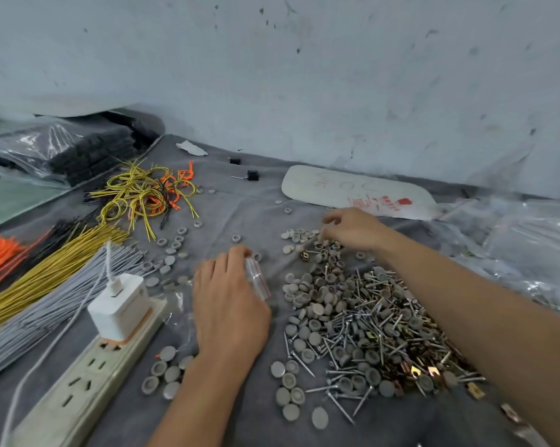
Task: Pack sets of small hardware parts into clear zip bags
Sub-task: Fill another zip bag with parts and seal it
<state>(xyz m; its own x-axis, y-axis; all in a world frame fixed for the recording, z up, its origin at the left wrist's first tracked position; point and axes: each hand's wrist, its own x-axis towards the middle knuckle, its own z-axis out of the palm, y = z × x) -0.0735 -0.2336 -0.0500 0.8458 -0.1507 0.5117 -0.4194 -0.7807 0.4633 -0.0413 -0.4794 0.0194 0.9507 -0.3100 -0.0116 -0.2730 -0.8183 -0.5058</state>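
On a grey-clothed desk (pixel 240 201), a person works beside a heap of hardware (pixel 368 333) made up of broad-headed nails (pixel 336 404), grey caps (pixel 307 330) and brass clips (pixel 415 371). Far left of the heap lie wire bundles (pixel 46 304) in orange, yellow and grey. Nearer the heap is a white power strip (pixel 78 382) with a charger (pixel 117 304) plugged in.

Just left of the heap, the left hand (pixel 230 304) grips a small clear zip bag (pixel 257 279) with a red seal strip, its fingers curled over the bag's top. At the heap's far edge, the right hand (pixel 352 230) reaches over the caps with its fingers bent down. Blur hides whether it has picked anything up. Right of the heap lies a spread of clear plastic bags (pixel 530 240).

The zip bag looks thin, limp and slippery. It is probably best held at the mouth, just below the seal, so that it stays open for filling. The caps look light and rigid and are likely to skid on the cloth, so a pinch across the rim should work. The nails are stiff and sharp-tipped and are safest taken by the shank near the head.
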